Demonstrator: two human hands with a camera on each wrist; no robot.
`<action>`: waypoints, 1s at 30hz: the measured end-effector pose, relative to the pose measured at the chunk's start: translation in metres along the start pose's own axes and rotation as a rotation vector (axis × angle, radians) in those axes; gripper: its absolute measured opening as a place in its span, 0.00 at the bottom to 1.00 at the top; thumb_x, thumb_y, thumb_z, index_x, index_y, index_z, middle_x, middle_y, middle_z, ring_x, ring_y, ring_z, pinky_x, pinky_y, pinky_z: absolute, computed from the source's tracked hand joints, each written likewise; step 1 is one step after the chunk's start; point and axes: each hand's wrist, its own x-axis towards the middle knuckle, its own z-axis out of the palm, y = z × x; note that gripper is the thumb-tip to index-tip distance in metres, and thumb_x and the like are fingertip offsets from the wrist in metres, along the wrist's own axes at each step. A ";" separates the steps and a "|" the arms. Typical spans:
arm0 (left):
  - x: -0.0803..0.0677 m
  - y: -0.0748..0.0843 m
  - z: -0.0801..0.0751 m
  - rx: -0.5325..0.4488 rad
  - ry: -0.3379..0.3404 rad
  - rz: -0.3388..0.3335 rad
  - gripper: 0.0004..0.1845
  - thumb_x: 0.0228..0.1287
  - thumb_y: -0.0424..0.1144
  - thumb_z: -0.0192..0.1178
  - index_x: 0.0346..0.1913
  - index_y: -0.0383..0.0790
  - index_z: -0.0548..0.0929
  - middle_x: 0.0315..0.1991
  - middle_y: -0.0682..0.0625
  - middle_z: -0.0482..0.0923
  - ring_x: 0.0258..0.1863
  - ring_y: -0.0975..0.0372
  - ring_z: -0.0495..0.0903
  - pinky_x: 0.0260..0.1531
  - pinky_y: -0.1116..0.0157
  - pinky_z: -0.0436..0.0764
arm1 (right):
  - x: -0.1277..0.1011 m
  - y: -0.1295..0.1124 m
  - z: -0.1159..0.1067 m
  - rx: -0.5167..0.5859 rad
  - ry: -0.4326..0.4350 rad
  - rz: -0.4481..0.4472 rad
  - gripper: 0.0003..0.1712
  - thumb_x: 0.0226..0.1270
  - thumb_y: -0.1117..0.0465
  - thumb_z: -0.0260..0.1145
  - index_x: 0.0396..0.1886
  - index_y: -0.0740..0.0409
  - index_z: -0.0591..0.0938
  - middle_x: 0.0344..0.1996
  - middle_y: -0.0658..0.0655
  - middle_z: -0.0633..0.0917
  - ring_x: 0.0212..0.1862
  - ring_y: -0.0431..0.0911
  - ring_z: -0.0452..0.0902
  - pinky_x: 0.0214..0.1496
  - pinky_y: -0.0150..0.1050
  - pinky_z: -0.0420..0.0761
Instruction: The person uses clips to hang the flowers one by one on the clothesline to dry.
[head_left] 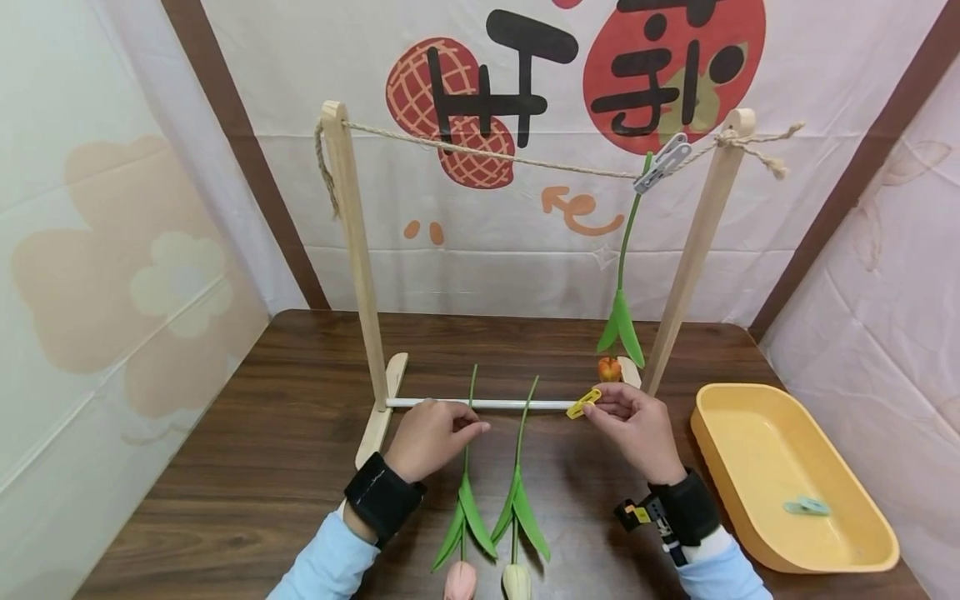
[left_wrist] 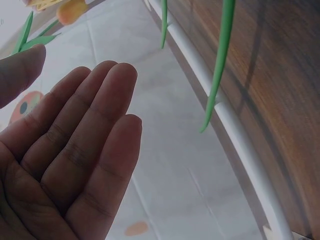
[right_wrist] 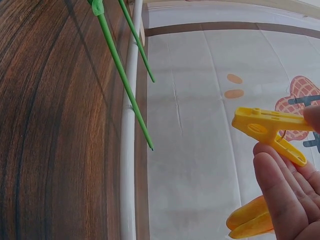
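Observation:
My left hand [head_left: 448, 430] hovers over the table with its fingers [left_wrist: 95, 125] straight and nothing in them, its tips beside the stem of a pink tulip [head_left: 467, 483]. A cream tulip [head_left: 519, 492] lies next to it; both stems cross the rack's white bar [head_left: 510, 403]. My right hand [head_left: 633, 425] pinches a yellow clothespin [head_left: 583, 403] by the bar's right end; the right wrist view shows the clothespin [right_wrist: 267, 131] between thumb and fingers. An orange tulip [head_left: 622, 275] hangs head down from the rope [head_left: 487, 154], held by a grey clothespin [head_left: 663, 162].
The wooden rack's two posts [head_left: 356, 267] stand on a dark wooden table [head_left: 247, 467]. A yellow tray [head_left: 720, 467] at the right holds a teal clothespin [head_left: 806, 506]. A printed backdrop closes the back and sides.

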 end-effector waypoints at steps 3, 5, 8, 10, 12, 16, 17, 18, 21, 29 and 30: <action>0.003 0.002 -0.001 0.001 -0.007 0.019 0.07 0.63 0.47 0.66 0.32 0.48 0.88 0.21 0.63 0.78 0.18 0.75 0.70 0.23 0.70 0.70 | 0.001 0.000 0.000 0.002 -0.007 -0.003 0.15 0.60 0.65 0.73 0.44 0.68 0.82 0.35 0.61 0.86 0.37 0.42 0.83 0.38 0.33 0.81; 0.006 0.003 -0.002 0.000 -0.022 0.031 0.07 0.63 0.47 0.67 0.31 0.49 0.88 0.20 0.63 0.77 0.17 0.75 0.69 0.22 0.70 0.70 | 0.001 0.000 0.000 0.000 -0.010 -0.006 0.15 0.60 0.65 0.73 0.44 0.68 0.82 0.35 0.60 0.86 0.37 0.42 0.83 0.38 0.33 0.81; 0.012 0.005 -0.002 -0.005 -0.052 0.037 0.07 0.63 0.46 0.67 0.30 0.49 0.87 0.19 0.63 0.77 0.16 0.74 0.68 0.20 0.70 0.69 | 0.001 0.000 -0.001 0.001 -0.006 -0.007 0.15 0.59 0.65 0.73 0.44 0.68 0.83 0.35 0.60 0.86 0.37 0.42 0.83 0.38 0.33 0.81; 0.017 0.006 -0.002 -0.002 -0.077 0.034 0.08 0.63 0.46 0.66 0.30 0.48 0.87 0.19 0.63 0.77 0.14 0.74 0.68 0.19 0.70 0.69 | 0.001 -0.001 -0.001 0.003 0.003 -0.003 0.15 0.59 0.66 0.73 0.43 0.68 0.83 0.34 0.60 0.86 0.36 0.42 0.83 0.38 0.33 0.82; 0.022 0.007 -0.002 0.008 -0.104 0.030 0.08 0.63 0.47 0.66 0.31 0.47 0.88 0.20 0.62 0.78 0.14 0.73 0.68 0.18 0.69 0.69 | 0.001 -0.002 -0.002 0.004 0.013 0.003 0.15 0.58 0.66 0.74 0.43 0.68 0.83 0.34 0.60 0.86 0.36 0.42 0.83 0.38 0.33 0.82; 0.030 0.010 0.001 0.027 -0.173 0.030 0.10 0.64 0.47 0.65 0.34 0.45 0.89 0.22 0.59 0.80 0.14 0.72 0.68 0.18 0.69 0.69 | 0.001 -0.004 -0.003 -0.002 0.020 0.012 0.15 0.58 0.66 0.74 0.43 0.68 0.83 0.35 0.60 0.86 0.36 0.43 0.83 0.38 0.33 0.82; 0.032 0.011 0.003 0.026 -0.194 0.032 0.10 0.64 0.47 0.65 0.34 0.45 0.89 0.21 0.59 0.80 0.14 0.71 0.68 0.18 0.69 0.69 | 0.001 -0.004 -0.003 -0.003 0.019 0.013 0.15 0.58 0.66 0.74 0.43 0.68 0.83 0.35 0.60 0.86 0.36 0.43 0.83 0.38 0.33 0.82; 0.034 0.012 0.004 0.025 -0.218 0.038 0.09 0.64 0.47 0.65 0.34 0.45 0.89 0.21 0.59 0.79 0.14 0.71 0.68 0.18 0.69 0.68 | 0.001 -0.005 -0.003 -0.003 0.017 0.015 0.15 0.58 0.65 0.74 0.43 0.67 0.83 0.34 0.60 0.86 0.36 0.43 0.83 0.38 0.34 0.82; 0.040 0.012 0.010 0.036 -0.283 0.061 0.09 0.64 0.46 0.65 0.31 0.46 0.89 0.18 0.61 0.76 0.14 0.70 0.68 0.18 0.68 0.67 | 0.002 -0.005 -0.003 -0.001 0.012 0.016 0.15 0.58 0.65 0.74 0.43 0.68 0.83 0.34 0.60 0.86 0.36 0.44 0.84 0.38 0.34 0.82; 0.056 0.014 0.025 0.099 -0.378 0.059 0.14 0.62 0.49 0.67 0.21 0.50 0.85 0.16 0.63 0.73 0.15 0.69 0.69 0.19 0.68 0.70 | 0.002 -0.008 -0.004 0.005 0.021 0.006 0.15 0.58 0.66 0.74 0.43 0.69 0.83 0.34 0.61 0.86 0.36 0.43 0.84 0.37 0.33 0.82; 0.057 0.015 0.026 0.098 -0.388 0.046 0.14 0.62 0.49 0.67 0.21 0.49 0.85 0.16 0.63 0.73 0.15 0.69 0.69 0.18 0.68 0.70 | 0.002 -0.008 -0.004 0.006 0.020 0.006 0.15 0.58 0.66 0.74 0.43 0.69 0.83 0.34 0.61 0.86 0.36 0.43 0.84 0.37 0.33 0.82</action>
